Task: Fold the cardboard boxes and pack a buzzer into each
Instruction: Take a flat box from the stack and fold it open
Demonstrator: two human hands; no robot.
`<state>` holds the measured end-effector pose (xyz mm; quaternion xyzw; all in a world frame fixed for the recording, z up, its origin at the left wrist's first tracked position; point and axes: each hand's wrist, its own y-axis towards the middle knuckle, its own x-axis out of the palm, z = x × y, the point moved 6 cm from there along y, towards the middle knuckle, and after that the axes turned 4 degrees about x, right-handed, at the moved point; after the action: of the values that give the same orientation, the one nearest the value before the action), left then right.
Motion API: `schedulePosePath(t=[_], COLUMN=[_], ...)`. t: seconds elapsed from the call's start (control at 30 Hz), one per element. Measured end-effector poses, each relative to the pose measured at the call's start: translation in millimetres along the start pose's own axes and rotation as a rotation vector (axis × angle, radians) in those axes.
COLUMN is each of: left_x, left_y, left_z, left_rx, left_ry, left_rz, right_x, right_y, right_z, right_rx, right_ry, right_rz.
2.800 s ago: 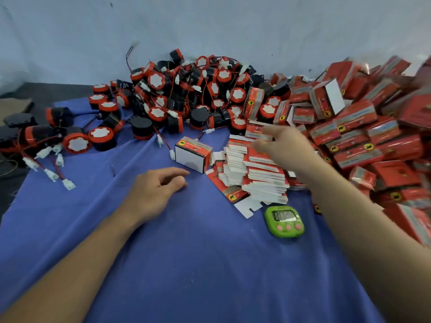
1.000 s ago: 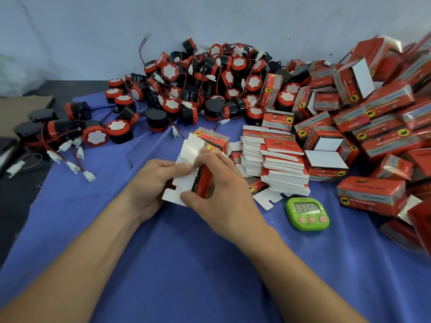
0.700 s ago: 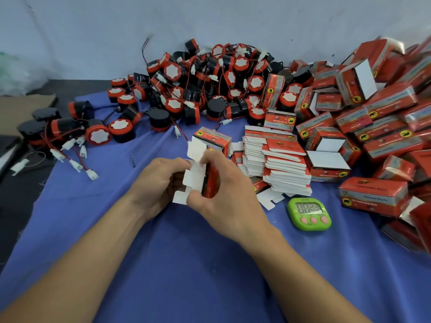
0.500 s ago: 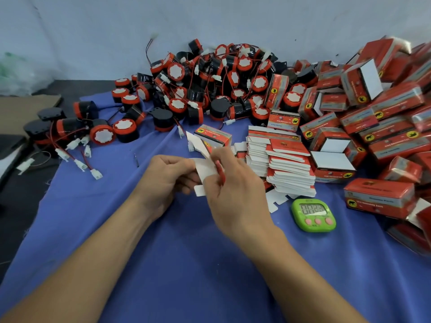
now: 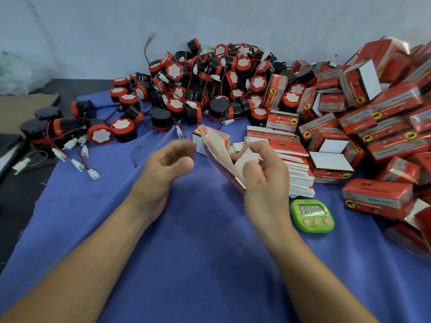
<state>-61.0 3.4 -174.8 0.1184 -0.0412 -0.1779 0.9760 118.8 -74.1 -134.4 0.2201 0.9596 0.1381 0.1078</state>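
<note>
Over the blue cloth (image 5: 198, 264), right hand (image 5: 263, 180) grips a half-opened carton (image 5: 217, 148); left hand (image 5: 168, 164) sits beside it, loosely curled, empty. Thin card looks light and easy to crease, so hold near the folds, imo.

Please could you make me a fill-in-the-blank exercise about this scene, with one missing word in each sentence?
The hand gripping the cardboard box is the person's ___ one.
The timer beside the stack of flat boxes is ___ in colour.
The cloth under the buzzers is ___.
Missing words: right, green, blue.
</note>
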Motion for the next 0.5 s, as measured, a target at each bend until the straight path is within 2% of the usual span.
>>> schedulePosePath(t=[0.13,0.33,0.5], left_x=[25.2,31.1,35.1], left_y=[-5.0,-9.8,-11.6], left_z=[4.3,6.1,4.3], left_rx=[0.027,0.103,0.104], left_ry=[0.080,0.222,0.317], left_rz=[-0.187,-0.112,-0.009], right_x=[0.6,-13.9,-3.5], right_y=[3.1,4.0,9.5], right_z=[3.2,12.4,28.0], right_rx=[0.004,-0.003,0.089], right_ry=[-0.028,-0.142,-0.186], right_rz=[-0.052,0.195,0.184])
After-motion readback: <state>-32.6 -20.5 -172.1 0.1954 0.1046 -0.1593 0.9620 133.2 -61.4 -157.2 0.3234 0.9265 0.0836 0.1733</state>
